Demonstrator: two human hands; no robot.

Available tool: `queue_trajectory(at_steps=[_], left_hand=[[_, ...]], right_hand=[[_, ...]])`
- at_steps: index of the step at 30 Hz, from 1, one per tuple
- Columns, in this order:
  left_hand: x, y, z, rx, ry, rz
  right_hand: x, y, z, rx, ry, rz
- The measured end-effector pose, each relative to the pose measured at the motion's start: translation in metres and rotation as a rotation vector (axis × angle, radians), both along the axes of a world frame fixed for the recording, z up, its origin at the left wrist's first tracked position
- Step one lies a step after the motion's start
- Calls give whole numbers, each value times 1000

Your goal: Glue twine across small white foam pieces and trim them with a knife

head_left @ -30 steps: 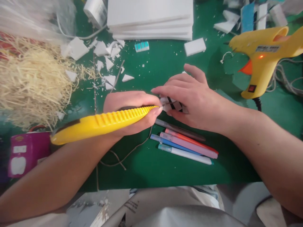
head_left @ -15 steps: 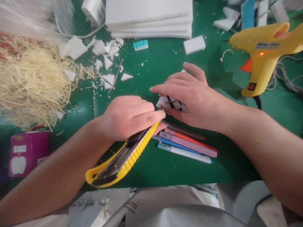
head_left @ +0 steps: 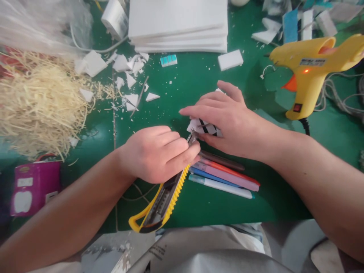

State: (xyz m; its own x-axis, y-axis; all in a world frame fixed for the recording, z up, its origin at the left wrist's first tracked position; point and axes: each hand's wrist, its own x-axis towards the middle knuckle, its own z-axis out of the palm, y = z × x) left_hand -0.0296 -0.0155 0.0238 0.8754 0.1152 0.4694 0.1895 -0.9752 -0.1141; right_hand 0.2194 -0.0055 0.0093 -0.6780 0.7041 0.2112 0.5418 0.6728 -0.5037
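My left hand (head_left: 160, 153) is closed around a yellow utility knife (head_left: 167, 199), whose handle points down toward the table's front edge. The knife's tip meets the left end of a small white foam piece (head_left: 209, 128) with black lines on it. Over that piece lies my right hand (head_left: 224, 117), thumb on the near side and fingers on the far side, pinning it; much of the piece is hidden under the palm. Just below the hands several markers (head_left: 227, 176) lie side by side on the green table (head_left: 176, 212).
A yellow glue gun (head_left: 307, 72) with a lit red light stands at the right, its cord behind. White foam sheets (head_left: 179, 22) are stacked at the back. Foam scraps (head_left: 132, 100), a straw heap (head_left: 42, 102) and a purple box (head_left: 35, 187) lie left.
The knife's handle has swung right and steeper, with my left hand slightly lower. My right hand stays on the foam piece. The whole view has shifted a little.
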Motion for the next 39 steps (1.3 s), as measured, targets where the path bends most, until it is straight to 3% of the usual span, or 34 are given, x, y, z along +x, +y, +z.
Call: queue_trajectory(at_steps=[7, 11, 15, 21, 31, 39], left_hand=[[-4, -2, -3, -48, -47, 34], [-6, -2, -14, -255, -285, 262], [-6, 1, -12, -373, -257, 418], [-6, 2, -4, -501, -233, 445], [-1, 5, -4, -505, -267, 387], [1, 5, 0, -545, -239, 458]], right_hand=[[1, 1, -1, -6, 9, 9], [1, 1, 0, -13, 18, 2], [0, 0, 0, -23, 15, 7], [0, 2, 1, -33, 9, 3], [0, 2, 1, -28, 9, 2], [1, 1, 1, -18, 7, 0]])
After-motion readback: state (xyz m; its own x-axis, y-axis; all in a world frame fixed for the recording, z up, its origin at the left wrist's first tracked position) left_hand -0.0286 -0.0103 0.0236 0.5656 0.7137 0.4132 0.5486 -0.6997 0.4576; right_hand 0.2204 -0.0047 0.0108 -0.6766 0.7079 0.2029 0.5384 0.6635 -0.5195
